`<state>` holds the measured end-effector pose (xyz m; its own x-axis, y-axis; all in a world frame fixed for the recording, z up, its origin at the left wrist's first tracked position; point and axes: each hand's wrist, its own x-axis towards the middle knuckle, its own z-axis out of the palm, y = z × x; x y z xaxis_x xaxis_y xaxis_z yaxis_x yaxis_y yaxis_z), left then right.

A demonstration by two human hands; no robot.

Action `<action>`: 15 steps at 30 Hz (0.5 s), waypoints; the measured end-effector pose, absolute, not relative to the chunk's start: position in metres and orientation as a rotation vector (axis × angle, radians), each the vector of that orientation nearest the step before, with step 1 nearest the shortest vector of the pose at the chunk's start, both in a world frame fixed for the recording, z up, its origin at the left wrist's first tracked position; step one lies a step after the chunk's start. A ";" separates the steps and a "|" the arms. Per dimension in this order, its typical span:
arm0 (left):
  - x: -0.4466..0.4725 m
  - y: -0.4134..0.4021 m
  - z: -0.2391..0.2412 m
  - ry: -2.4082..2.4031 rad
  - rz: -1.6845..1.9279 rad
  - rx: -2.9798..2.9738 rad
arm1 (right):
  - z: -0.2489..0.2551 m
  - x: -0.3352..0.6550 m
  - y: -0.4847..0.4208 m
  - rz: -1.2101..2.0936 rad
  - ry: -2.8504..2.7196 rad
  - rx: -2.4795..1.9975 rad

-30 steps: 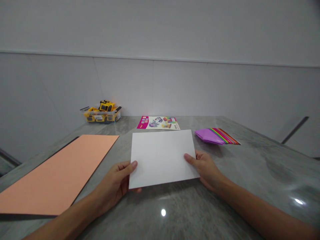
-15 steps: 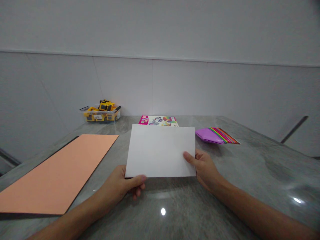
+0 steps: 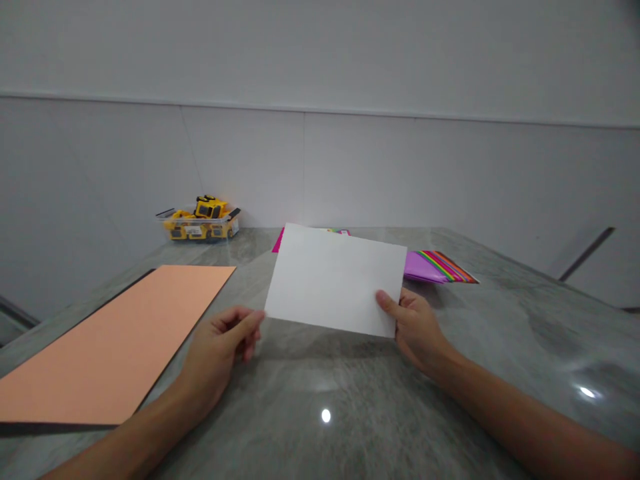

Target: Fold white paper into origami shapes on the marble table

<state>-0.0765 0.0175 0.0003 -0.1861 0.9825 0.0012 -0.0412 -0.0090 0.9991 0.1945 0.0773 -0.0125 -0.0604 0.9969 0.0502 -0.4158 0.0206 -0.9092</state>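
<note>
A white sheet of paper is held above the grey marble table, tilted with its left side higher. My right hand pinches its lower right corner, thumb on top. My left hand hovers just off the sheet's lower left corner with the thumb stretched toward it and the fingers loosely curled, holding nothing.
A large orange sheet on a dark backing lies at the left. A yellow toy vehicle in a clear tray stands by the wall. A fanned stack of coloured papers lies at the right. A pink-edged booklet peeks from behind the white sheet.
My left hand has let go of the white sheet's lower left corner. My right hand has lifted the sheet and swung it up and to the right, covering most of the booklet.
</note>
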 end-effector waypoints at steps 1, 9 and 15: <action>-0.078 0.018 0.000 1.295 1.444 1.036 | -0.012 0.195 0.077 1.406 -0.955 -0.828; -0.077 0.018 0.002 1.053 1.385 0.887 | -0.016 0.193 0.073 1.541 -1.189 -0.857; -0.071 0.009 0.001 1.171 1.133 0.937 | -0.015 0.193 0.066 1.630 -1.338 -0.881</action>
